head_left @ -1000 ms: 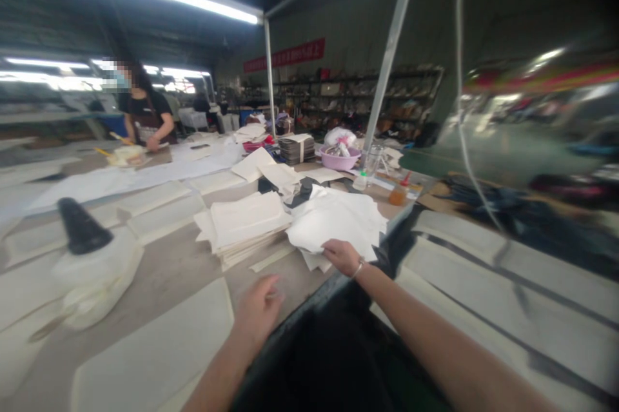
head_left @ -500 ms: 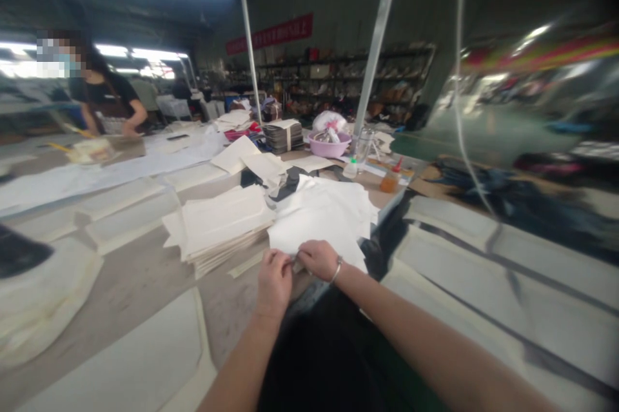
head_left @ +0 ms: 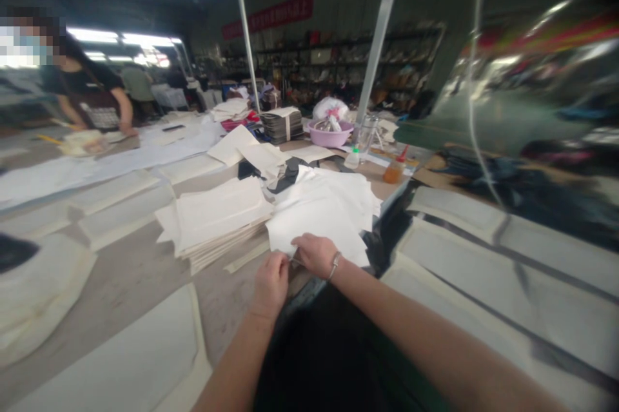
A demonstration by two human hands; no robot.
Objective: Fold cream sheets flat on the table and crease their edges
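My left hand (head_left: 271,281) is closed in a pinch at the near edge of a pile of white sheets (head_left: 324,209). Close beside it, my right hand (head_left: 315,255) has its fingers bent together over the lower left corner of that pile. A small greyish edge shows between the two hands, too little to name. To the left lies a stack of cream sheets (head_left: 220,212), with a narrow cream strip (head_left: 246,257) by its near edge. A bracelet (head_left: 334,265) circles my right wrist.
Flat cream-edged panels (head_left: 464,264) lie at the right, and another panel (head_left: 120,354) at the near left. Farther back are a purple basin (head_left: 330,135), a bottle of orange liquid (head_left: 394,170) and a banded dark stack (head_left: 283,125). A co-worker (head_left: 91,96) stands far left.
The view has shifted slightly. My right hand has lifted a little and its fingers have moved; the left stays pinched nearby. The co-worker's arms have moved.
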